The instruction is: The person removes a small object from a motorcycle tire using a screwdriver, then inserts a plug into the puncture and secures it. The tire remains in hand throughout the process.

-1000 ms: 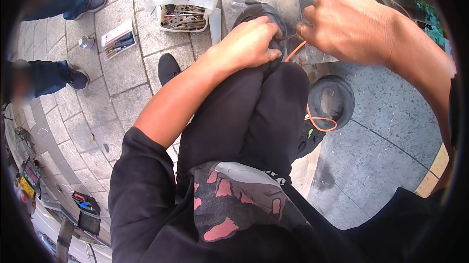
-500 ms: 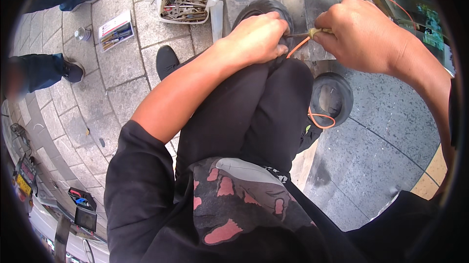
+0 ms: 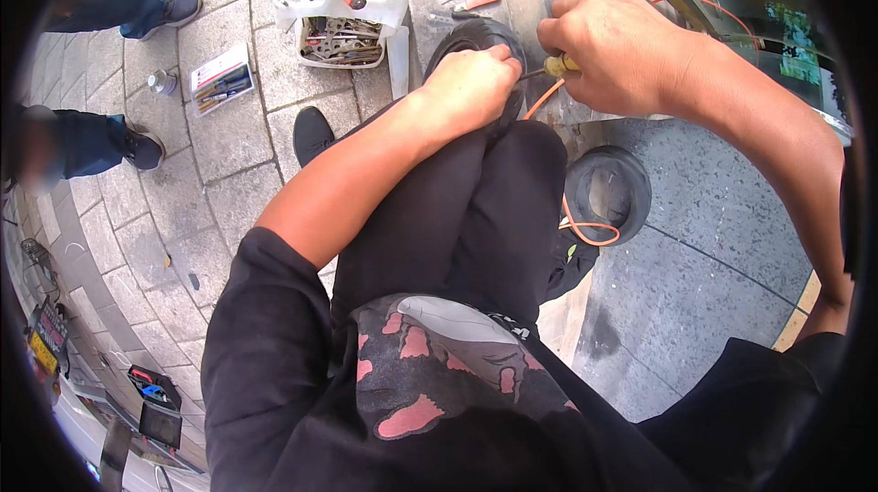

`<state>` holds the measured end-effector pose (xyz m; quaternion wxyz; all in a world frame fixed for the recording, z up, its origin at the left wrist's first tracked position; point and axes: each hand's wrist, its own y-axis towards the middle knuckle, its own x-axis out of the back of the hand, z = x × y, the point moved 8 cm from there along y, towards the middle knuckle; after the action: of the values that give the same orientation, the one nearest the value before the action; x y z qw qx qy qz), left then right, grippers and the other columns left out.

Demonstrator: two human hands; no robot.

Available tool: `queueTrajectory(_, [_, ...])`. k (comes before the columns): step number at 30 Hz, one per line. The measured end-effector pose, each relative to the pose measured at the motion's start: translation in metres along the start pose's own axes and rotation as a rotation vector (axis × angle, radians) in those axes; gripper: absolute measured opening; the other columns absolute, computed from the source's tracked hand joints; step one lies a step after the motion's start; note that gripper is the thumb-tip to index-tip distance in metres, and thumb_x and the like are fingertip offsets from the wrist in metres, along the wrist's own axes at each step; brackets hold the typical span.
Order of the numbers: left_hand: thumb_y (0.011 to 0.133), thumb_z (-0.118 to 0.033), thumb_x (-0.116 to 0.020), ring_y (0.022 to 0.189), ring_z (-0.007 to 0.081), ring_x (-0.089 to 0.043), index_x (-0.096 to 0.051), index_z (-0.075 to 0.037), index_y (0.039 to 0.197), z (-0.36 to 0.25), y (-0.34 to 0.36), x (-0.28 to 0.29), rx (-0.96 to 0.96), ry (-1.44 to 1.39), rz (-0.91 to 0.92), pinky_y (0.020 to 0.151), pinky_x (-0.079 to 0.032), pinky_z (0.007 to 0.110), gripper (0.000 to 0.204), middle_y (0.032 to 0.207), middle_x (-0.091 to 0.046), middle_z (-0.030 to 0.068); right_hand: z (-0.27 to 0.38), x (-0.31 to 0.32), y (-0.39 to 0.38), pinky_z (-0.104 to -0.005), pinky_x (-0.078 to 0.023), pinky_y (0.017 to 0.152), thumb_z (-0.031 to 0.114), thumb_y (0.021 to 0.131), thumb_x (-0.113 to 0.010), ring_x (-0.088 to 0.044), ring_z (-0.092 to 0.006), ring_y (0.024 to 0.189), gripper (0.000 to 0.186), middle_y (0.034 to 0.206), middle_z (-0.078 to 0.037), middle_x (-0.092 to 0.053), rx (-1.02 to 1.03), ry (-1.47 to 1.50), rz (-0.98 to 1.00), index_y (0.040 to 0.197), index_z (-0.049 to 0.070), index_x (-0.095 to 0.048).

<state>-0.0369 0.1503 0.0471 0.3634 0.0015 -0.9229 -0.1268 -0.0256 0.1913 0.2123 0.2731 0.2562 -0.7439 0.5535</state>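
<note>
My left hand (image 3: 465,93) is closed on a black tyre (image 3: 466,33) resting at my knees, its thumb and fingers at the tyre's near side. Up and to the right, my right hand (image 3: 617,58) grips a yellow-handled tool (image 3: 561,66) with a thin shaft that points left into the tyre beside my left fingers; the tip is hidden. An orange hose (image 3: 540,101) runs just below this tool and down past my right knee to a loop. A second black tyre (image 3: 631,172) lies to the right of that knee.
A tool caddy (image 3: 395,16) and a red-handled tool (image 3: 477,0) lie ahead. To the left are a tray of tools (image 3: 234,60), a small can (image 3: 159,81) and another person's legs (image 3: 87,149). An open black case (image 3: 156,403) lies lower left; a glass panel (image 3: 777,44) borders the upper right.
My right hand has shifted left toward my left hand and turned over the yellow handle. Less of the tool's shaft shows than half a second ago. My left hand keeps hold of the tyre.
</note>
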Motion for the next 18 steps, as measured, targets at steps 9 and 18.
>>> queueTrajectory(9, [0.103,-0.022,-0.077,0.11,0.0451,-0.076,-0.081,0.0,0.11,0.005,-0.003,-0.011,0.001,-0.082,-0.004,0.098,-0.063,0.056,0.024,0.114,-0.077,0.0203,0.03,-0.013,-0.002,-0.0437,-0.066,0.082,0.011,0.089,-0.08,-0.083,-0.0329,0.091,0.021,0.088,-0.015,-0.077,0.357,-0.323,0.172,0.106,0.0,-0.084])
queueTrajectory(18, [0.103,-0.023,-0.079,0.114,0.0457,-0.075,-0.081,-0.001,0.113,0.008,0.004,-0.017,-0.02,-0.126,0.01,0.099,-0.062,0.056,0.024,0.117,-0.078,0.0217,-0.023,-0.029,0.005,-0.0486,-0.065,0.09,0.018,0.101,-0.076,-0.084,-0.0388,0.094,0.032,0.104,-0.028,-0.084,-0.513,0.51,0.207,0.118,-0.008,-0.085])
